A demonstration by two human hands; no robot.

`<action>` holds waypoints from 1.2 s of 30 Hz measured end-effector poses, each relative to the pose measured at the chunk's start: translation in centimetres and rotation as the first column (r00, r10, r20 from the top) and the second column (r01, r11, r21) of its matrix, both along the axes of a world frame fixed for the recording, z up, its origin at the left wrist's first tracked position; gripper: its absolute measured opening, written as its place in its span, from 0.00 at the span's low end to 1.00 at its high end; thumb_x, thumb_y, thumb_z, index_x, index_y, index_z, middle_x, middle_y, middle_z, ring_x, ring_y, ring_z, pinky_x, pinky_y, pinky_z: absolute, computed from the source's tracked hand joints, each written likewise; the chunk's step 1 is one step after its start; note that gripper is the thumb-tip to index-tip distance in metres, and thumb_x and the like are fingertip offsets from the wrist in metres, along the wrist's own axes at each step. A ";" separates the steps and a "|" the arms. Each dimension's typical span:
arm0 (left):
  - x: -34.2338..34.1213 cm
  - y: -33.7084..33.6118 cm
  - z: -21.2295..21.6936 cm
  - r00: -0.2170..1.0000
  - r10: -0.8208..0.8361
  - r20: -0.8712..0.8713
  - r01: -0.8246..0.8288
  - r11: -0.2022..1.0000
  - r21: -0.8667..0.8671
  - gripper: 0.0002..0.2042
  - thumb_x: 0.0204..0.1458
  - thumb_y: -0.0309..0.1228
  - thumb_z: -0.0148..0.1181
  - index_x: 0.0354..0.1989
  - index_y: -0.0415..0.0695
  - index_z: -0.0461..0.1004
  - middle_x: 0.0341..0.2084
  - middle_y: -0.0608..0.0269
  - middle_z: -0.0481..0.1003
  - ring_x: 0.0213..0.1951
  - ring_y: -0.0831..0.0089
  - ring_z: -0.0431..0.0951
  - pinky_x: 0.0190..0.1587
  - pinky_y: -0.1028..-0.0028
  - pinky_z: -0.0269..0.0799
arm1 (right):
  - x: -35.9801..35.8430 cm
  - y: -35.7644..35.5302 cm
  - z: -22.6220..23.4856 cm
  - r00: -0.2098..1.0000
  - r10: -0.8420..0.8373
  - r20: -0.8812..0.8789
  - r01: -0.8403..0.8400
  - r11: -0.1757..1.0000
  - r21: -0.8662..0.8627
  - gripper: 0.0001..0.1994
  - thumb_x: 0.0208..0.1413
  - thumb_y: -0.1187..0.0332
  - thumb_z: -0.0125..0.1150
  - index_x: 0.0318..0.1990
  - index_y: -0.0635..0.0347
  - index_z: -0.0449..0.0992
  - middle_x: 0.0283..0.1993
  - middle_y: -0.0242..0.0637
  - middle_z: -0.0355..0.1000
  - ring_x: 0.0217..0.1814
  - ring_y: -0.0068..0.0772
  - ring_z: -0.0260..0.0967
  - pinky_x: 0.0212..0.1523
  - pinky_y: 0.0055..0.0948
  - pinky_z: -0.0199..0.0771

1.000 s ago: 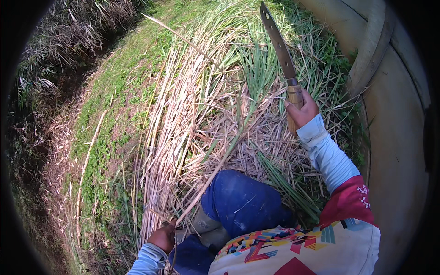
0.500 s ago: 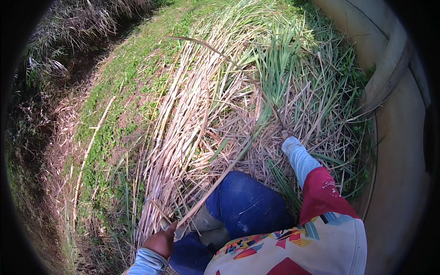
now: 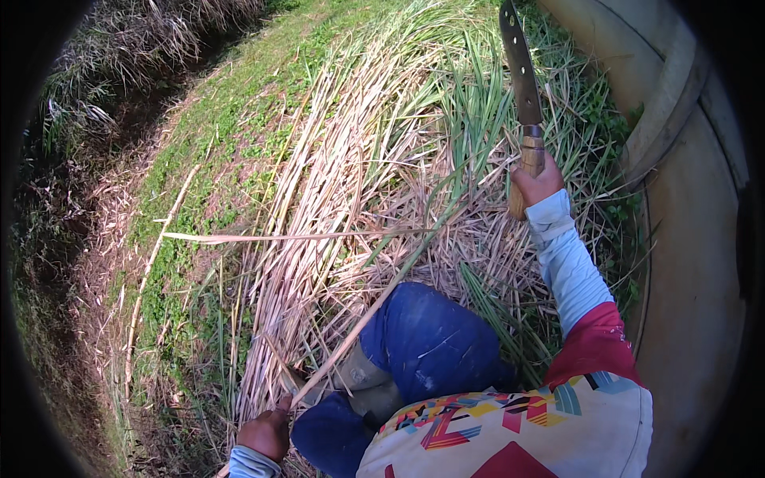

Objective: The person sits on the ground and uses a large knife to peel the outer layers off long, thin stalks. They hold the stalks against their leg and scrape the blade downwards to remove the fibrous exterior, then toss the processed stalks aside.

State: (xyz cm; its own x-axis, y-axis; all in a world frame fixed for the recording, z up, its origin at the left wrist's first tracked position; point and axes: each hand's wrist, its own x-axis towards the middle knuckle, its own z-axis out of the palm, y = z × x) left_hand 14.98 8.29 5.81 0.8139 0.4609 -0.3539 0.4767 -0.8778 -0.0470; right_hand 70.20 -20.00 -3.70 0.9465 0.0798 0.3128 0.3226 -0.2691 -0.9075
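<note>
My left hand, low in the view, is closed around the lower end of a long pale stalk. The stalk slants up and right over my bent knee to a tuft of long green leaves. A dry strip of leaf stretches leftward from its upper part. Closed on the wooden handle of a machete, my right hand is raised to the right of the stalk. The dark blade, with holes near its tip, points away from me and stands apart from the stalk.
A thick layer of cut stalks and dry leaves covers the ground ahead. Grass and one loose stalk lie to the left. A smooth tan curved surface borders the right side. My blue-clad leg is bent below the stalk.
My right hand has risen up and right with the machete, whose blade now shows broadside. The dry leaf strip has swung down to the left. My left hand has shifted slightly down and left.
</note>
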 end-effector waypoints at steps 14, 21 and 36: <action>-1.8 -2.5 4.5 1.000 0.010 0.015 -0.011 0.993 0.118 0.19 0.57 0.31 0.56 0.57 0.51 0.76 0.23 0.52 0.76 0.23 0.51 0.78 0.26 0.55 0.74 | -4.9 3.3 -29.3 0.689 -0.040 -0.723 -0.541 0.637 -0.550 0.35 0.41 0.58 0.73 0.56 0.69 0.70 0.44 0.48 0.79 0.46 0.47 0.80 0.49 0.42 0.79; -5.9 -0.3 6.1 0.995 0.096 -0.016 -0.096 0.995 0.005 0.19 0.57 0.29 0.54 0.58 0.54 0.75 0.36 0.50 0.78 0.36 0.48 0.79 0.36 0.54 0.75 | -5.3 0.4 -19.2 0.771 -0.078 -0.632 -0.187 0.921 -0.342 0.21 0.43 0.69 0.67 0.47 0.67 0.74 0.31 0.44 0.78 0.28 0.38 0.79 0.34 0.35 0.81; -13.5 -1.3 8.9 0.951 0.118 0.285 -0.151 0.984 0.095 0.05 0.55 0.29 0.61 0.29 0.43 0.77 0.24 0.51 0.75 0.24 0.50 0.74 0.29 0.56 0.70 | -8.9 1.3 -21.7 0.912 -0.238 -0.334 0.106 0.924 -0.368 0.25 0.50 0.65 0.70 0.55 0.62 0.70 0.46 0.49 0.76 0.46 0.49 0.76 0.50 0.42 0.75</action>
State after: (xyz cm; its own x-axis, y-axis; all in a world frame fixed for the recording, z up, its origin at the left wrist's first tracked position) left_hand 1.43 7.00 14.72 0.7998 0.5972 -0.0617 0.5986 -0.8010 0.0072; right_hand 61.28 -18.65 -25.42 0.9956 -0.0572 -0.0737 -0.0933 -0.5980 -0.7960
